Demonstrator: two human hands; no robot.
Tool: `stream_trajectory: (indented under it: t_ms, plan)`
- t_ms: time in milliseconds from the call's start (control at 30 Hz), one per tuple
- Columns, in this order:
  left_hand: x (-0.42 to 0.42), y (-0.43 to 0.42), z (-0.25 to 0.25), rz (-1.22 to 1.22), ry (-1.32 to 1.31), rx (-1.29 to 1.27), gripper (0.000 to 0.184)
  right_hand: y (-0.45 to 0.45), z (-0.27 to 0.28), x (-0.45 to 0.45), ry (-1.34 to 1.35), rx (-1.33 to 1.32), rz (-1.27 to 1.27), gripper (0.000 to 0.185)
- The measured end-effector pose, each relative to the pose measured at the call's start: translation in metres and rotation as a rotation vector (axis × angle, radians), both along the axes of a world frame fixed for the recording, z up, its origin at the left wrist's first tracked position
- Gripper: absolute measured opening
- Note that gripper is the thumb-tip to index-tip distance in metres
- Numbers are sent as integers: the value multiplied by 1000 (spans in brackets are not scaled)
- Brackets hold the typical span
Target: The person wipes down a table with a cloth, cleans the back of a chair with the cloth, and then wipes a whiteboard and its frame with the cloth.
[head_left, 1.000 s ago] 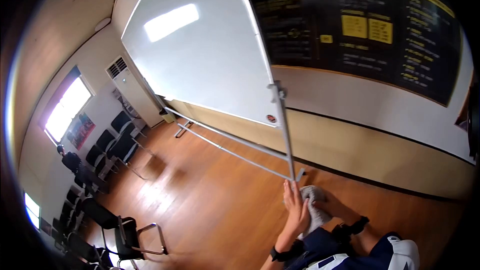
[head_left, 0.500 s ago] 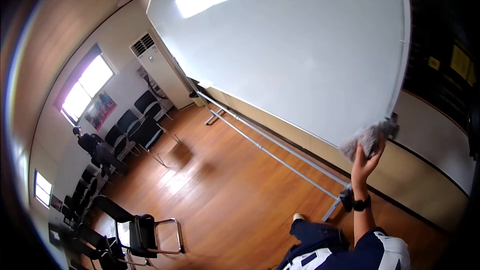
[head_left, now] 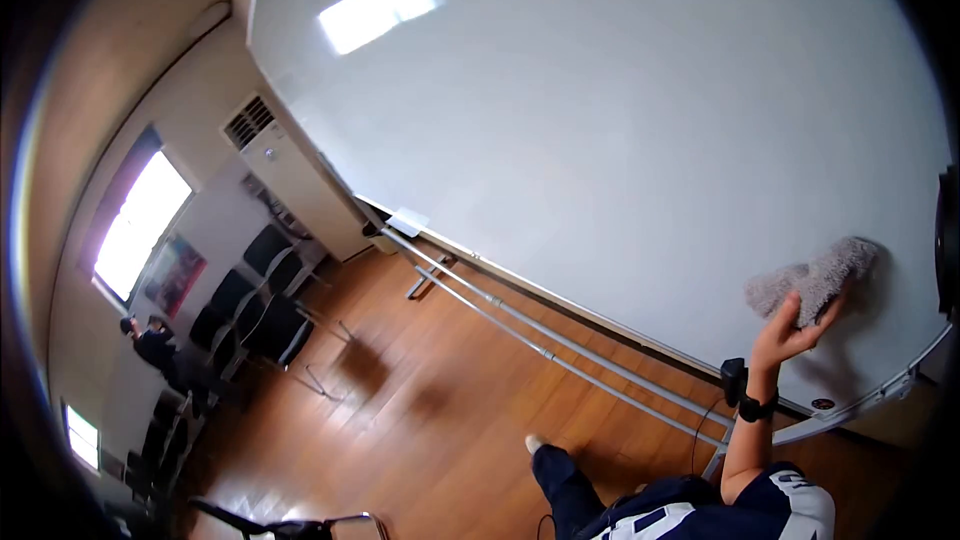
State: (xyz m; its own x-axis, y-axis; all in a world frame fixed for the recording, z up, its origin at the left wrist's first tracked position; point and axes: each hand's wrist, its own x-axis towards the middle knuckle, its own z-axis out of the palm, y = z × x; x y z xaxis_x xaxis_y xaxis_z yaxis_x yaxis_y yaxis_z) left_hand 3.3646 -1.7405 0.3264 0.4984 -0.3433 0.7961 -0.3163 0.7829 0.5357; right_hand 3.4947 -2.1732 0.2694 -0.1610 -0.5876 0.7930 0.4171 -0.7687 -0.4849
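Note:
My right hand (head_left: 788, 338) reaches up at the right, its fingers closed around a fluffy grey cloth (head_left: 812, 282). The cloth is bunched up against the lower right part of a large whiteboard (head_left: 600, 140). A dark shadow falls on the board below and to the right of the cloth. On my right wrist sits a black watch (head_left: 758, 407), with a small black box-like device (head_left: 734, 380) beside it. My left hand is out of view.
Metal rails (head_left: 560, 360) of the whiteboard stand run above the wooden floor (head_left: 440, 420). Black chairs (head_left: 272, 325) line the left, where another person (head_left: 165, 355) stands by the wall. An air conditioner (head_left: 295, 175) stands behind the board's far end.
My right hand has moved the grey cloth from the board's right edge inward onto its surface. My view has shifted, so the board fills more of it.

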Motion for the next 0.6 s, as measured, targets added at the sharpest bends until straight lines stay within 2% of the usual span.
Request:
stream_trajectory:
  t_ms: [100,133,167,200,267,433,533,600]
  plan:
    - [129,15,-43,-113,355,-304,54,44,-6,41,257,-236,-241,59]
    - [178,8,-55,15,459,-256,55,62,-6,56,384,-284,-380,61]
    - [224,1,-65,365,548,-11,53,82,-2,75,390,-254,-363,63]
    - [259,-21,-48,394,441,182,50,101,8,89,389,-212,-347,65]
    - [311,-41,-23,403,438,463,46,144,18,130,451,-169,-364,66]
    - [391,-46,-7,350,-29,630,48,236,34,224,506,-169,-310,69]
    - [435,-28,-43,272,16,667,50,306,12,280,506,-58,-125,71]
    - [472,1,-79,93,242,613,52,338,-10,325,460,-31,-44,70]
